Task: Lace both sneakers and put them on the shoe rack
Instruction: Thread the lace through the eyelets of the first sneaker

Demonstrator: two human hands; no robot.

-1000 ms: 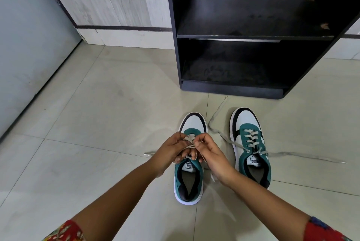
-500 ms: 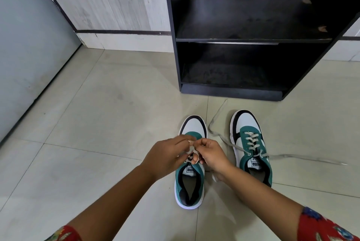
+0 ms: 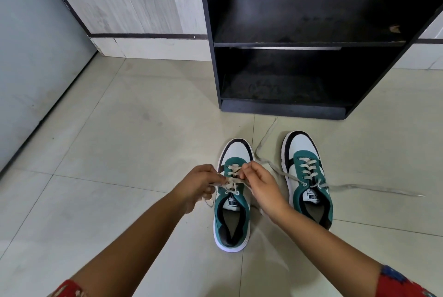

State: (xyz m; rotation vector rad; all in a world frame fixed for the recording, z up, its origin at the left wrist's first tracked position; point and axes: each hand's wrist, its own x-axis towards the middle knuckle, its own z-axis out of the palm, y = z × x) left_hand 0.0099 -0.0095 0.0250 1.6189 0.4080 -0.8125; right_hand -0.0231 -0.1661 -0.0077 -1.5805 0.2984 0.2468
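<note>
Fingers [image 3: 217, 180] pinch the green-white sneaker's [image 3: 232, 203] beige lace [image 3: 230, 184] (untied).

The lace [image 3: 230, 182] of the left sneaker [image 3: 233, 198] is being pinched by the left hand [image 3: 200, 185] and right hand [image 3: 260, 184]; the right sneaker [image 3: 308, 176] is lying beside it, before the shoe rack [image 3: 299, 42].

Glossy pale ceramic floor tiles [image 3: 119, 129]; matt black laminated-wood shoe rack [image 3: 299, 16], scuffed; teal suede-like and smooth white sneakers [image 3: 233, 200] with flat woven cloth laces [image 3: 359, 187].
</note>
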